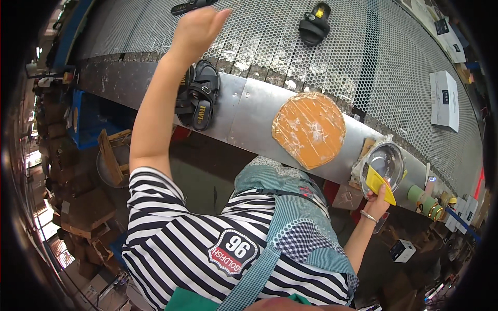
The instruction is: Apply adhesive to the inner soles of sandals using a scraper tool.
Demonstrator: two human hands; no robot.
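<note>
My left hand (198,32) reaches out over the perforated conveyor, its thumb stretched away from the other fingers. Those fingers are bent and partly hidden, and I see nothing held. Just beyond lies a black sandal (188,6), close to the hand; whether they touch is unclear. At the right, my right hand (377,201) is closed on a flat yellow piece (381,185), tilted against the near rim of a round metal bowl (388,155). A pair of black strap sandals (203,96) stands on the metal ledge beneath my left forearm.
On the metal ledge (244,111) lies a round orange-brown pad (309,129) smeared with whitish residue. Another black sandal (314,25) sits farther out on the conveyor (259,36). A white box (444,101) stands at the right, and a green roll (425,201) lies beyond the bowl.
</note>
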